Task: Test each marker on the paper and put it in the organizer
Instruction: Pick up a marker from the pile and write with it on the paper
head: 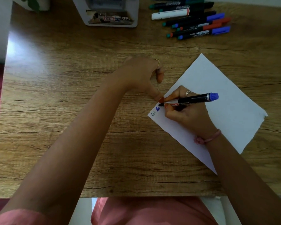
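At eleven o'clock on the wooden bench [55, 127] stands the white organizer [111, 13], partly cut off by the top edge; toward the centre the left hand [143, 75] rests on the bench with fingers loosely curled, holding nothing, its thumb pointing down to the paper's near-left corner; just right of it, at three o'clock, the right hand [188, 114] grips a black marker with a blue end [193, 100], its tip touching the white paper [225, 95] beside blue writing [157, 108]; at one o'clock a cluster of capped markers [195, 21] lies on the bench, well apart from the paper.
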Tool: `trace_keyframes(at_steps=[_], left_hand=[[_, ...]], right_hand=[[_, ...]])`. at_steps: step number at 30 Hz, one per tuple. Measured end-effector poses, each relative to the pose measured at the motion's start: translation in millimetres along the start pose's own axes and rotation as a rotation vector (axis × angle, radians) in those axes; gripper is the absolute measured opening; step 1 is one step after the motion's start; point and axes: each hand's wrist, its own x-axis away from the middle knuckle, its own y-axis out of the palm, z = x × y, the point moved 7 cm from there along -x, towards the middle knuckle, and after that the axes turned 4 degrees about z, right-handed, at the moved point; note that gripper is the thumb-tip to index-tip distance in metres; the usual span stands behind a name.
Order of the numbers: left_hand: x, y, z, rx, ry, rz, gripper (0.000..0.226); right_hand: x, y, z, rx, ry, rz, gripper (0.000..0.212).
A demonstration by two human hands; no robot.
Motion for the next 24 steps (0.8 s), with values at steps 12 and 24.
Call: trace_keyframes(at_steps=[12, 24], left_hand=[[-0.6, 0.4, -0.1, -0.004, 0.015, -0.007, 0.054], [-0.4, 0.7, -1.2, -0.028, 0.009, 0.003, 0.054]], right_hand=[[-0.2, -1.5, -4.9, -0.018, -0.028, 0.015, 0.014], [1.8, -5.2, 0.6, 0.017, -0.027, 0.089, 0.010]])
